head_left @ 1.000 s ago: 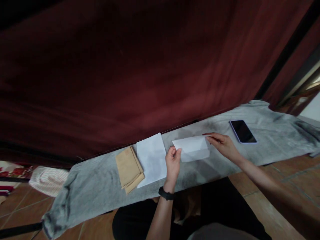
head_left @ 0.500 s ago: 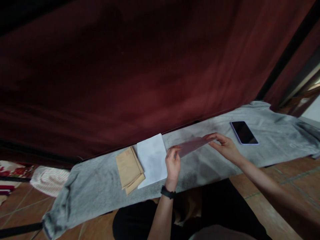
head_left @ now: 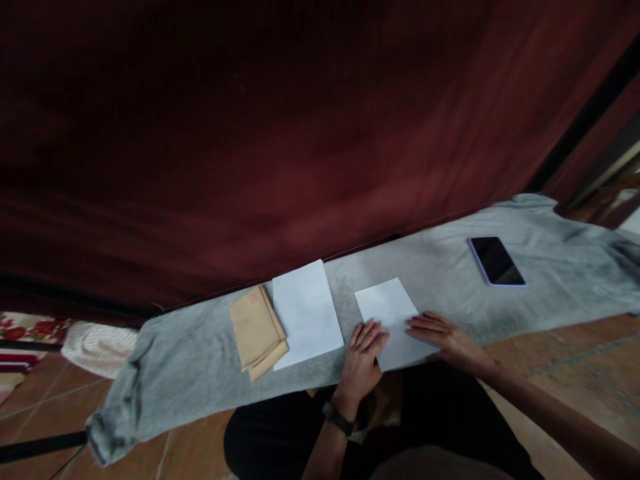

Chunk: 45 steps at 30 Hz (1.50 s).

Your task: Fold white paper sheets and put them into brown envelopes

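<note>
A sheet of white paper [head_left: 393, 303] lies flat on the grey cloth, close to the front edge. My left hand [head_left: 364, 353] rests on its left side, fingers stretched out and pointing away from me. On its right side lies my right hand [head_left: 443, 337], its fingers extended flat and pointing left. Neither hand grips anything. Left of this sheet is a larger stack of white paper [head_left: 307, 310], apart from it. Brown envelopes [head_left: 255, 323] lie in a small pile against the stack's left edge.
A phone [head_left: 497, 261] in a purple case lies on the grey cloth [head_left: 185, 373] at the right. Behind the covered bench hangs dark red fabric [head_left: 300, 167]. Tiled floor [head_left: 575, 373] shows in front, and a striped cloth [head_left: 97, 348] sits at the far left.
The sheet, held up between both hands before, now lies flat on the grey cloth. Both hands have come down and opened onto it, the right one moving slightly nearer the left.
</note>
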Tool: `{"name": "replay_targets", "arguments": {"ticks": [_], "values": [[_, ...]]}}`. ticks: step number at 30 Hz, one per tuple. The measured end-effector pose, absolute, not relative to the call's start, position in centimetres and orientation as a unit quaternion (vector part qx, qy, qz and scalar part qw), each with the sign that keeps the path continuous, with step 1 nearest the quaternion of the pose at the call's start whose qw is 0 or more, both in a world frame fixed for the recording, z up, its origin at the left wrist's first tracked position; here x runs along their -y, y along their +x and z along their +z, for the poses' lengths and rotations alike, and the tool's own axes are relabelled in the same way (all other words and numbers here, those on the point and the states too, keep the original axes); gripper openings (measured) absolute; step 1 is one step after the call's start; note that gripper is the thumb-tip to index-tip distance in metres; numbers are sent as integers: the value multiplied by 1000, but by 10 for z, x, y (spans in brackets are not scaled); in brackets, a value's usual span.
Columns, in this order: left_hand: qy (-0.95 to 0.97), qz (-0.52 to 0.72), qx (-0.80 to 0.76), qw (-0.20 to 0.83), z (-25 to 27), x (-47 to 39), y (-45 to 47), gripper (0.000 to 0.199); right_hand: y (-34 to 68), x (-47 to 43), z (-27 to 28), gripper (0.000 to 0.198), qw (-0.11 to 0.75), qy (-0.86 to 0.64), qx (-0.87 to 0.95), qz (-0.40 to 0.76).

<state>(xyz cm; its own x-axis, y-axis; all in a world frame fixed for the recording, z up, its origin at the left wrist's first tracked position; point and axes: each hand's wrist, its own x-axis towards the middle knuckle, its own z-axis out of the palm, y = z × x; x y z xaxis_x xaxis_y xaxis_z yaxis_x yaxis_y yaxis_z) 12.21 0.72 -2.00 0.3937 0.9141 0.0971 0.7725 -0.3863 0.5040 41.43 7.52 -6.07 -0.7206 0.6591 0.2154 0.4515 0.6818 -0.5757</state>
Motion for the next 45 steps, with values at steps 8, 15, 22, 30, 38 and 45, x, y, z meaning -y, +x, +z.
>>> {"name": "replay_targets", "arguments": {"ticks": [8, 15, 22, 30, 38, 45], "values": [[746, 303, -546, 230, -25, -4, 127, 19, 415, -92, -52, 33, 200, -328, 874, 297], [539, 422, -672, 281, -30, -25, 136, 32, 400, -113, -41, 28, 250, -438, 797, 332], [497, 439, -701, 262, -32, -62, 136, 31, 370, -131, -43, 31, 234, -537, 774, 241], [499, 401, -731, 238, -39, -85, 136, 24, 357, -133, -51, 31, 201, -586, 760, 196], [500, 390, -736, 237, -41, -69, 139, 21, 363, -118, -52, 45, 284, -557, 731, 271], [533, 257, -788, 172, -31, -65, 146, 23, 360, -116, -56, 42, 278, -552, 753, 227]]}}
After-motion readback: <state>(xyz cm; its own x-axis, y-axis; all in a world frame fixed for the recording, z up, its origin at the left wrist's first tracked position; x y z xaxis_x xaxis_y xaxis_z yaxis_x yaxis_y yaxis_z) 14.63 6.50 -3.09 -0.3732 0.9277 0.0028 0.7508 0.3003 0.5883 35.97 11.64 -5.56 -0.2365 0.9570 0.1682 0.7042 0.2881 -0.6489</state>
